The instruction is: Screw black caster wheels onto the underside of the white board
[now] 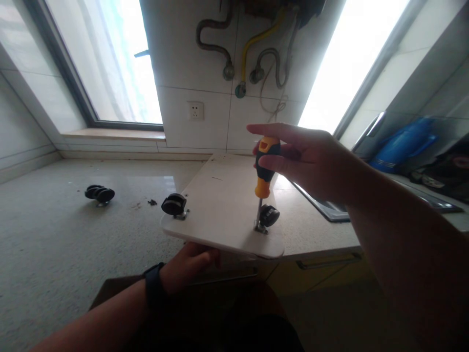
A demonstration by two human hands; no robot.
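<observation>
Screwdriver (263, 188) in the half-curled right hand (306, 152)

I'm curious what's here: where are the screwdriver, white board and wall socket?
Screwdriver (263, 182): head view, on its handle.
White board (223, 208): head view, bare flat face.
Wall socket (196, 111): head view, its faceplate.

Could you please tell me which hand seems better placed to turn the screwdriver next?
Probably the right hand: it grips the screwdriver, whose tip stands at the mounting plate of a caster. The left hand is under the white board, apparently supporting its near edge.
</observation>
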